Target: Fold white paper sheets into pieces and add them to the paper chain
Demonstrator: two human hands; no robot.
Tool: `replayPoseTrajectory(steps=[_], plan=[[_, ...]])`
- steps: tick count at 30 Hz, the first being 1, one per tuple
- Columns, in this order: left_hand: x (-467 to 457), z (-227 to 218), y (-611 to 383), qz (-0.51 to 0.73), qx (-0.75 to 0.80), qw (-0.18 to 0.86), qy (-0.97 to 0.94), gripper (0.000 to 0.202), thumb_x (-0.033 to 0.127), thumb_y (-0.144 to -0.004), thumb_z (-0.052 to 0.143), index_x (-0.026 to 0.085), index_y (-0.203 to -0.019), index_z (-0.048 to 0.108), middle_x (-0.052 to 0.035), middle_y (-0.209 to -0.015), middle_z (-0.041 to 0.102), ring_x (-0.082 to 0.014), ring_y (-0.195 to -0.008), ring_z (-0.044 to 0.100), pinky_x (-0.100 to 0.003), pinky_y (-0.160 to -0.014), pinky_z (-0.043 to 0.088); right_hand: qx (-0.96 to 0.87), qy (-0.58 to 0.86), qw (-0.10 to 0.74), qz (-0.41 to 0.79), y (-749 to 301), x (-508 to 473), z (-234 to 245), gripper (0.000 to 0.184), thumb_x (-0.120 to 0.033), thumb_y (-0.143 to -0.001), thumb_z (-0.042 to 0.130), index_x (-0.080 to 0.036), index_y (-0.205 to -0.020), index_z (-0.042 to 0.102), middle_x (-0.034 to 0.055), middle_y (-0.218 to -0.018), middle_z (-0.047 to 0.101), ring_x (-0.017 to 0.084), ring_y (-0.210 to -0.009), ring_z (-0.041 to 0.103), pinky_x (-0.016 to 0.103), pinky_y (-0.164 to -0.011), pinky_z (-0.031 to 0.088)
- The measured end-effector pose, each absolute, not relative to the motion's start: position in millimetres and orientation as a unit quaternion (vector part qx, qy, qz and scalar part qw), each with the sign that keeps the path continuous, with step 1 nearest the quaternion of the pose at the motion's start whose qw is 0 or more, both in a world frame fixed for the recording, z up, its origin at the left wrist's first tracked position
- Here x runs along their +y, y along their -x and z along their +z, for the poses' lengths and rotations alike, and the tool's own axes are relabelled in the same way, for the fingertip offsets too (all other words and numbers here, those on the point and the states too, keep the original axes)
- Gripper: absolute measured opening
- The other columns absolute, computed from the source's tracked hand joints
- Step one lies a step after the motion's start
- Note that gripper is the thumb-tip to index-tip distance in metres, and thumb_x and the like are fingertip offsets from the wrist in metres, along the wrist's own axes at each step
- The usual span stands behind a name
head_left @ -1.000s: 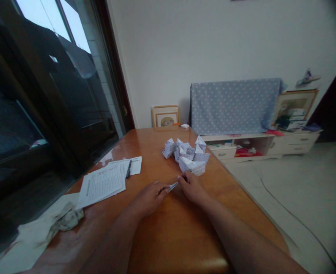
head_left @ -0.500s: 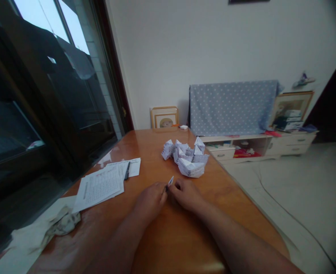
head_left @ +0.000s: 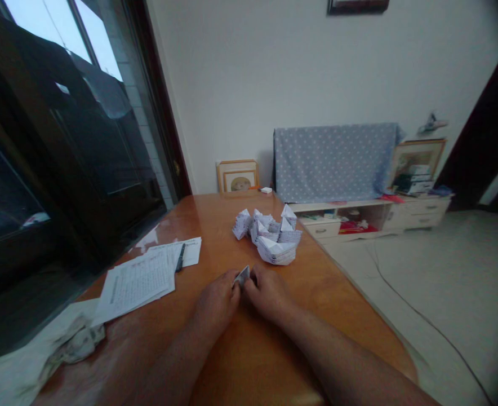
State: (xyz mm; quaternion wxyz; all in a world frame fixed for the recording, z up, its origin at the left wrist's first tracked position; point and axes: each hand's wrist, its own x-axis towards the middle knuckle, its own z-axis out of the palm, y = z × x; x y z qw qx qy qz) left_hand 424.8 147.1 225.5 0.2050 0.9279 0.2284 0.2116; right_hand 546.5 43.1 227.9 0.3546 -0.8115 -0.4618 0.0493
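Note:
A small piece of folded paper (head_left: 242,276) is pinched between my two hands, low over the middle of the table. My left hand (head_left: 219,296) closes on its left side, fingers curled. On its right side the thumb and fingers of my right hand (head_left: 270,292) are closed on it too. Part of the paper is hidden by the fingers. Just beyond my hands stands a cluster of folded paper boats (head_left: 278,251), white with printed or written lines, several of them nested or pushed close together.
The brown wooden table (head_left: 316,316) reaches away from me. At left lie written sheets (head_left: 137,285), a black pen (head_left: 180,258) and a crumpled cloth (head_left: 78,341). A small white object (head_left: 266,190) sits at the far end. Beyond is a low white cabinet (head_left: 418,217).
The folded paper has turned between my fingers and now shows a broader face. Both hands stay close together, and the whole view has shifted slightly.

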Motion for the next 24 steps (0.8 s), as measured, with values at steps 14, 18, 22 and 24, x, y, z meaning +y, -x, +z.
replayPoseTrajectory(steps=[14, 18, 22, 24], plan=[[147.6, 218.2, -434.2, 0.313, 0.259, 0.504, -0.762, 0.035, 0.03, -0.084, 0.059, 0.02, -0.118, 0.057, -0.0014, -0.079, 0.071, -0.0172, -0.064, 0.063, -0.025, -0.059, 0.042, -0.447, 0.738, 0.494, 0.108, -552.8, 50.0, 218.1, 0.011, -0.018, -0.082, 0.052, -0.019, -0.091, 0.06, 0.0004, -0.072, 0.067, 0.015, -0.065, 0.061, 0.024, -0.056, 0.036], [148.6, 221.1, -434.9, 0.326, 0.249, 0.527, -0.744, 0.025, 0.023, -0.083, 0.055, 0.019, -0.107, 0.061, -0.0013, -0.083, 0.07, -0.0146, -0.063, 0.06, -0.023, -0.06, 0.042, -0.443, 0.707, 0.535, 0.13, -554.4, 53.5, 213.9, 0.012, -0.021, -0.084, 0.05, -0.019, -0.092, 0.059, 0.0011, -0.072, 0.067, 0.015, -0.064, 0.061, 0.024, -0.055, 0.038], [151.5, 222.5, -431.7, 0.345, 0.249, 0.477, -0.769, 0.022, 0.024, -0.086, 0.052, 0.02, -0.104, 0.064, -0.0009, -0.083, 0.069, -0.0153, -0.068, 0.059, -0.024, -0.063, 0.042, -0.391, 0.651, 0.604, 0.243, -555.1, 56.3, 214.5, 0.02, -0.023, -0.082, 0.051, -0.019, -0.102, 0.055, -0.0005, -0.067, 0.067, 0.016, -0.056, 0.061, 0.024, -0.051, 0.042], [153.1, 221.9, -429.9, 0.353, 0.259, 0.45, -0.778, 0.023, 0.026, -0.087, 0.051, 0.02, -0.105, 0.064, 0.0002, -0.079, 0.067, -0.0156, -0.067, 0.058, -0.024, -0.062, 0.041, -0.327, 0.619, 0.642, 0.313, -555.3, 56.2, 218.4, 0.021, -0.026, -0.083, 0.05, -0.019, -0.103, 0.053, 0.0, -0.066, 0.067, 0.016, -0.055, 0.062, 0.024, -0.049, 0.043]])
